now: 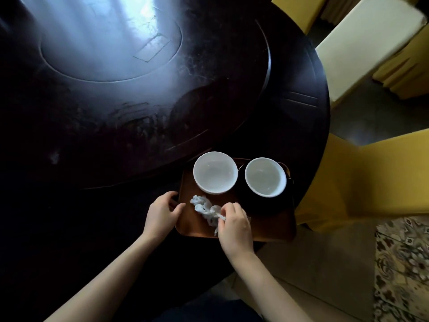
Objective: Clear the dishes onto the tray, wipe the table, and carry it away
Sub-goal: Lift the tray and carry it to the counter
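Observation:
A brown wooden tray (267,231) sits at the near right edge of the round dark table (116,126). Two white bowls stand on it side by side: one (215,173) on the tray's left, the other (265,177) on a dark plate (253,205) at the right. A crumpled white cloth (204,209) lies on the tray in front of the bowls. My right hand (234,225) pinches the cloth's near end. My left hand (163,211) rests at the tray's left rim with fingers curled against it.
A raised round turntable (111,38) fills the table's middle and reflects window light. Yellow-covered chairs (362,180) stand close to the right of the table, one with a cream cushion (362,43). A patterned carpet (401,270) lies at lower right.

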Demonstrator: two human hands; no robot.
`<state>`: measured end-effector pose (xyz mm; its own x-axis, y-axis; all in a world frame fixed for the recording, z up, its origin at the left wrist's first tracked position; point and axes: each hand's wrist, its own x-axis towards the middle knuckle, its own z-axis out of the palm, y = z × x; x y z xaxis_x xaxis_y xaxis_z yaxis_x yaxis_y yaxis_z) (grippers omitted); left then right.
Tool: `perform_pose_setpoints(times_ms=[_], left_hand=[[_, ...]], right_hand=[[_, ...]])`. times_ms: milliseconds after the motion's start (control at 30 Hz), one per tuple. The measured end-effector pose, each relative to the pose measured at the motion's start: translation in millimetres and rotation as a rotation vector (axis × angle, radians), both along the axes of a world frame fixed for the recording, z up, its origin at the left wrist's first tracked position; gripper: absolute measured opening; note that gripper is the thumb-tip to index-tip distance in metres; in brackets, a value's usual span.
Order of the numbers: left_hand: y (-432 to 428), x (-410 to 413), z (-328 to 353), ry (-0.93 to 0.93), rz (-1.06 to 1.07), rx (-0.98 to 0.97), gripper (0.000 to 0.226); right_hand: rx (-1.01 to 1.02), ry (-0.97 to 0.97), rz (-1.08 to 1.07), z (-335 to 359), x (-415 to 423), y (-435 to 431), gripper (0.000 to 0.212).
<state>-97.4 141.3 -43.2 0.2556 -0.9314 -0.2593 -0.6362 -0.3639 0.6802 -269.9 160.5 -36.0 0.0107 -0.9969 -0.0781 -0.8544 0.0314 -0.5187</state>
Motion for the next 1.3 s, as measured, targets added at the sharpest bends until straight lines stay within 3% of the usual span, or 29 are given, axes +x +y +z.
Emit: perform_pose_setpoints(times_ms=[400,533,667,767,833,933,1067,1300], left_hand=[[-17,3,-5,-0.065,-0.068,0.071,0.028],[-18,5,-6,-0.053,-0.088,0.082,0.027],[-21,7,-5,-0.044,-0.103,0.108,0.023],[-23,6,-2,-0.055,-0.104,0.138,0.02],[-26,4,0,-0.063,-0.097,0.154,0.016],[-32,1,2,-0.111,-0.102,0.188,0.018],[-41,-2,2,-0.192,-0.089,0.21,0.029],[-44,-11,-6,-0.366,-0.09,0.198,0.034]], right_hand=[[-0.063,0.113,-0.001,-13,3,11,0.027],[-0.167,0.039,-0.018,-5,-9,24,0.03],[-0.369,-0.093,-0.142,9,-40,42,0.026],[-0.446,-0.089,-0.316,13,-78,47,0.027],[-0.396,-0.086,-0.442,7,-107,39,0.031],[-0.106,-0.064,-0.565,-2,-139,18,0.029],[0.278,-0.139,-0.471,-1,-158,-11,0.039],[0.33,-0.158,-0.408,-4,-162,-43,0.03]])
